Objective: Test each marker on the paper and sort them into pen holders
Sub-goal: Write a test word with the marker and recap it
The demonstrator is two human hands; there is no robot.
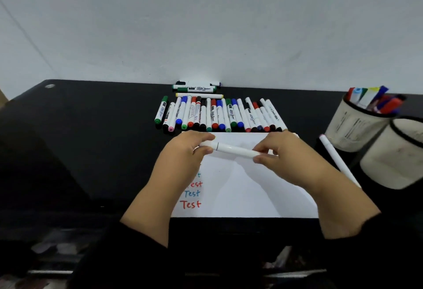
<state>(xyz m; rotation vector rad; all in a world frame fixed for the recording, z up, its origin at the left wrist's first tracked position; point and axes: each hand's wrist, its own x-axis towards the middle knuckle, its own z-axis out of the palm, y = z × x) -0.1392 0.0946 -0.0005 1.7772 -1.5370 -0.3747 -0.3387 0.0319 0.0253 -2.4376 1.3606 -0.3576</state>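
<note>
I hold a white marker (231, 149) level above the white paper (247, 188). My left hand (183, 153) grips its left end and my right hand (288, 156) pinches its right end. The paper lies on the black desk and bears the word "Test" several times in red and blue at its left side. A row of several markers (219, 114) with coloured caps lies just behind the paper. Two pen holders stand at the right: the far holder (352, 126) is filled with markers, the near holder (396, 158) shows nothing inside from here.
A few more markers (194, 88) lie crosswise against the wall behind the row. One white marker (338, 160) lies loose between the paper and the holders. The black desk (80, 140) stretches out to the left, and its front edge is just below the paper.
</note>
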